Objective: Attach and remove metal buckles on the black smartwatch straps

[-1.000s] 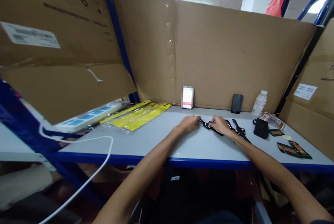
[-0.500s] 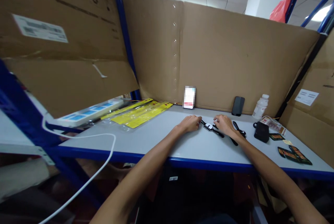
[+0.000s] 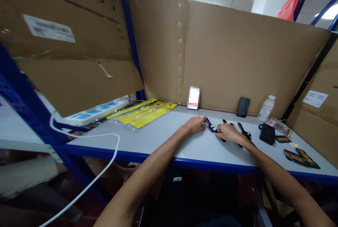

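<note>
A long, slim black item with a round silvery piece at its middle [image 3: 213, 127] is between my hands on the grey tabletop; its exact kind I cannot make out. My left hand [image 3: 195, 124] pinches its upper-left black end. My right hand [image 3: 228, 132] is closed with thumb and fingers on it beside the round piece, covering part of its right side. Another thin black item [image 3: 224, 121] shows just behind my right hand's knuckles. To the right of that hand lies a further slim black item [image 3: 244, 131], partly hidden by the wrist.
Yellow cards in clear packaging [image 3: 146, 116] and a white power strip [image 3: 96, 112] lie left. A lit phone [image 3: 194, 97], a dark phone [image 3: 243, 107] and a bottle [image 3: 266, 108] stand along the cardboard back wall [image 3: 224, 57]. A black case [image 3: 267, 134] and dark printed cards [image 3: 302, 158] lie right.
My right hand has come down and closed on the item beside the round piece. The item has turned slightly. My left hand keeps its pinch. The view has shifted a little.
</note>
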`<state>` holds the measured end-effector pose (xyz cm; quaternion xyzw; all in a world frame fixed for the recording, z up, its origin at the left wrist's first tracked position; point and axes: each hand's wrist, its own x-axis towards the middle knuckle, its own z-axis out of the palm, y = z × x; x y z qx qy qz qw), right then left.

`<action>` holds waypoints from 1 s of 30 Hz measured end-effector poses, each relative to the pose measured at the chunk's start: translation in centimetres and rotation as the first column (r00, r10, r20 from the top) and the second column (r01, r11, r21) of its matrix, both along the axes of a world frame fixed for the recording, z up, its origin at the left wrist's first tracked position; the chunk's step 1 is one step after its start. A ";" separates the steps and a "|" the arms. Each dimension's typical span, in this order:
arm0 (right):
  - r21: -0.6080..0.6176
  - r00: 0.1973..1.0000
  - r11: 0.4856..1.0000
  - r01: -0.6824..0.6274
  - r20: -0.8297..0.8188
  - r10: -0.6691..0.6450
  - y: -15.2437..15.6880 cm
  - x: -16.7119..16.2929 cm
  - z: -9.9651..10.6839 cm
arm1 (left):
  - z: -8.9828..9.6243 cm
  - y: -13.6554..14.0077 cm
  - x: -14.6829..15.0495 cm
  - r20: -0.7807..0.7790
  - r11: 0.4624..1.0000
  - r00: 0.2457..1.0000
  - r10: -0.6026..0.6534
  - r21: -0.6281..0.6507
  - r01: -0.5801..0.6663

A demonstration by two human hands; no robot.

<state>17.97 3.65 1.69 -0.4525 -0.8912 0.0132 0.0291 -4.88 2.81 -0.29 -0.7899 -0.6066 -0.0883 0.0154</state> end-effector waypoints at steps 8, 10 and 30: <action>-0.011 0.996 0.998 -0.059 -0.064 0.058 0.0 -0.6 -0.7 | 0.3 -0.3 0.0 -0.045 0.999 0.999 0.012 -0.037 -0.014; 0.000 0.997 0.999 -0.038 -0.069 0.038 0.2 -0.3 -0.6 | 0.4 -0.4 0.0 -0.047 1.000 0.999 -0.002 -0.030 0.001; 0.231 0.928 0.902 0.364 -0.168 -0.332 3.0 4.6 4.5 | 0.4 -0.9 0.4 0.032 0.991 0.991 -0.128 0.053 0.127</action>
